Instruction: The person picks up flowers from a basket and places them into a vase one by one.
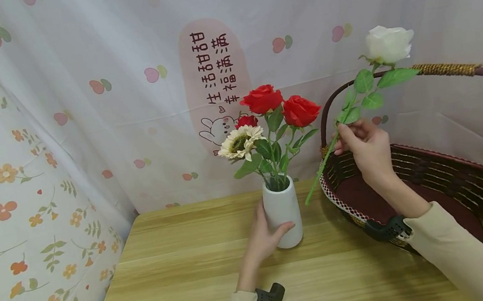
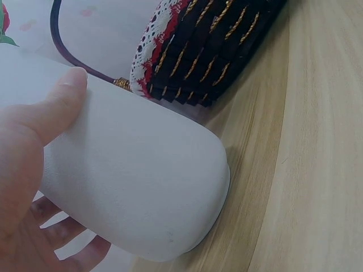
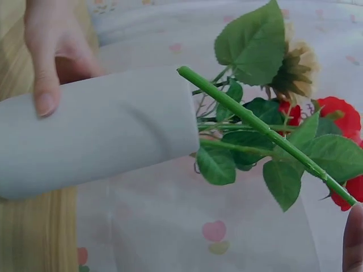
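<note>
A white vase [image 1: 282, 211] stands upright on the wooden table, and my left hand [image 1: 262, 237] grips its side, thumb across the front. In the vase are red roses [image 1: 302, 110] and a cream sunflower [image 1: 240, 143] with green leaves. My right hand [image 1: 368, 146] pinches the stem of a white rose [image 1: 390, 43], held up to the right of the vase. That rose tilts, bloom upper right, and its bare stem end points down toward the vase. In the right wrist view the green stem [image 3: 249, 118] crosses in front of the vase mouth; whether they touch I cannot tell.
A dark woven basket [image 1: 412, 156] with white lace trim and a tall arched handle [image 1: 446, 70] stands on the right, beneath my right forearm. Behind the wooden table [image 1: 184, 270] hangs a patterned curtain [image 1: 135, 42]; a floral one [image 1: 23, 199] hangs at left.
</note>
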The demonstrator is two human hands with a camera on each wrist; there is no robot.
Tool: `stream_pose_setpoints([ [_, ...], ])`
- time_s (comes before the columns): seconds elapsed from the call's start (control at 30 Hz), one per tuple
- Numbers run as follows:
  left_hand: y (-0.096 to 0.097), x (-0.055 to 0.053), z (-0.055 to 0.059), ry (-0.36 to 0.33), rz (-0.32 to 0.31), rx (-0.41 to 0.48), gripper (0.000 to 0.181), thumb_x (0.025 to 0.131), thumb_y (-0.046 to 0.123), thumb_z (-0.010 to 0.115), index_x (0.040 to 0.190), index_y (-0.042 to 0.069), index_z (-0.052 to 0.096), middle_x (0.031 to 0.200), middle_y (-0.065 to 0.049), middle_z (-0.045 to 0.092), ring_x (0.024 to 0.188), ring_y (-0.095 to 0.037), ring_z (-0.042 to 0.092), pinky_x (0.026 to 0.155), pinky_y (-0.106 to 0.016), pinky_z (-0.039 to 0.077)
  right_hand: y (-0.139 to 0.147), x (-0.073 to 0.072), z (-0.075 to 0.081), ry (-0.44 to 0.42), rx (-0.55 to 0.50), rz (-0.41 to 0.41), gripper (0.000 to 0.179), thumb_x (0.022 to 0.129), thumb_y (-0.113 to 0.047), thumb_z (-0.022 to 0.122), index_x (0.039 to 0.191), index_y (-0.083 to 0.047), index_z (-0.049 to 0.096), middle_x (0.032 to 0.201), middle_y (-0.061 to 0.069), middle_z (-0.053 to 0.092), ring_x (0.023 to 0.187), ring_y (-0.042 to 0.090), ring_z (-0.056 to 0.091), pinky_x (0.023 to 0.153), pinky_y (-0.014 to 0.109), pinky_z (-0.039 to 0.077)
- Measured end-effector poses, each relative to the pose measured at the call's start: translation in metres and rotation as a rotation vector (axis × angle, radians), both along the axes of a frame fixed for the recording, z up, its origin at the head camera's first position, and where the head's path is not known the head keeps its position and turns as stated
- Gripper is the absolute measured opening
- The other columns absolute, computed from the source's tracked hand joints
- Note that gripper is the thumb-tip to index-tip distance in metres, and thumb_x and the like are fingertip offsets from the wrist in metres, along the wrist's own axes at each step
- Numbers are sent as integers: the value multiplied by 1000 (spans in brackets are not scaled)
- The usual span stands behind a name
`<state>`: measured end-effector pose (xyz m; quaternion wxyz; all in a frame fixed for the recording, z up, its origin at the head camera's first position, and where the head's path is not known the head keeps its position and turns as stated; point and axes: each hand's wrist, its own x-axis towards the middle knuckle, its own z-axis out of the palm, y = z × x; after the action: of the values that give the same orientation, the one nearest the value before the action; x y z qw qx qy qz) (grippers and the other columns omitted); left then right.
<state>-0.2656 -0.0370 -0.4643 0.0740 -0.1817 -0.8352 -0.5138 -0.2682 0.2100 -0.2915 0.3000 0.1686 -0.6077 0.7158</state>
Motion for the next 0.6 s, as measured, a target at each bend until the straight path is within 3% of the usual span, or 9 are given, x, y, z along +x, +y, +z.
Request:
stream_pose_setpoints([
  [0.17,0,0,0,8,-1,-1,97,74,56,66,146,20,11,138,-10,32,122,-24,38,96,-46,35,-5,-4,5,23,-58,-7,24,86,-9,63,97,11,55,79,20,63,56,19,61,53,29,52],
  [0.6,-1,1,2,18,0,-5,97,75,54,67,146,18,12,139,-12,31,122,-26,38,96,-47,35,-18,-7,13,37,-160,3,22,84,-7,65,93,10,55,80,19,64,60,19,61,56,26,52],
])
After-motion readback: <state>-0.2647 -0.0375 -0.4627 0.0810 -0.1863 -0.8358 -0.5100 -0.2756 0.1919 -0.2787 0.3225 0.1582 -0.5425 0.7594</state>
